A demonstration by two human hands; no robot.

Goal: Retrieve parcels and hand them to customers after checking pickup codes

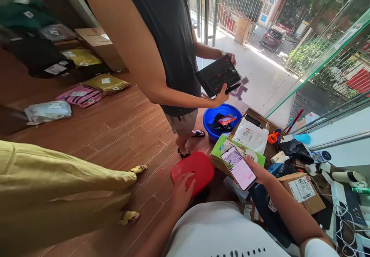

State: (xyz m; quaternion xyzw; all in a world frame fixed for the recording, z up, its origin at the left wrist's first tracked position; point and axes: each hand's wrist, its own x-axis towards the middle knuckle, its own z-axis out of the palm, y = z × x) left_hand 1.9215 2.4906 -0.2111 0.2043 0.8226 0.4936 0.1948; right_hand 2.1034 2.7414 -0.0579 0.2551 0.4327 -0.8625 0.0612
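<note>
Head view recorded two other people cut off by the frame: one in a black shirt (170, 37) holding a black flat box (217, 75) in both hands, face blurred, and a yellow-trousered leg (58, 187) entering from the left edge. Print on the labels was too small to read.

Left hand (182, 189) rested on the near edge of a red plastic lid (194, 171), fingers spread and laid flat over it; whether the thumb gripped underneath could not be told. What lay under the lid was hidden. The lid was glossy, rounded at the corners, sitting low just beside the green carton (231, 151).

Right hand (258, 171) was clamped on a smartphone (238, 168), held tilted above the green carton. Screen lit, white with a barcode at the top and a pinkish block below.

Behind: a blue basin (212, 118) on the wooden floor (115, 125), a white parcel bag (251, 135) and a labelled cardboard box (303, 191) on the cluttered counter (323, 180). Wrapped parcels (82, 95) lay along the far floor.
</note>
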